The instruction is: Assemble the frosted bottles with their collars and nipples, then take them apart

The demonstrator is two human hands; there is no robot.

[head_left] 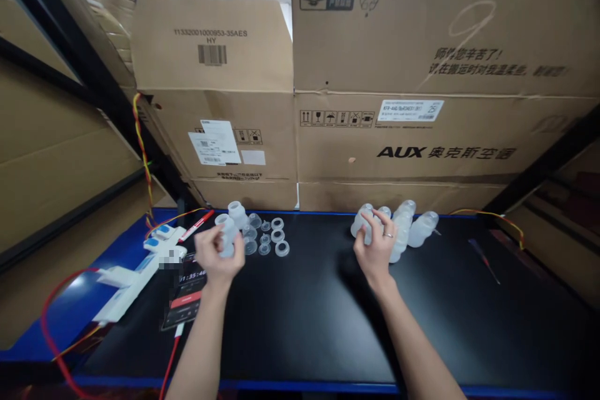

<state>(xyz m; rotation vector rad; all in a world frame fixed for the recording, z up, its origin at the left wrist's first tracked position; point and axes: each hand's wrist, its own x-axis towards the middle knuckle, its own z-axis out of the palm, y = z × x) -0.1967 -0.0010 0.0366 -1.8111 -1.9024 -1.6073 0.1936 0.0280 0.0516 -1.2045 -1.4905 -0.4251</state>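
Note:
My left hand [219,253] is closed round a translucent bottle [227,228] at the left of the black table mat. Just behind it stands another open-necked bottle [237,212]. Right of that hand lie several clear domed parts [250,237], small clear caps [265,244] and three white rings [277,235] in columns. My right hand [375,240] has its fingers curled over a frosted bottle [360,223] in the group at the right; whether it grips the bottle is hard to make out. More assembled bottles [402,228] lie beside it, one [423,229] tilted at the right end.
A phone [186,297] and a white power strip [135,281] lie at the left, with a red marker [197,225] behind. A screwdriver [484,260] rests at the right. Cardboard [403,125] rises along the back edge, and dark frame posts slant at both sides.

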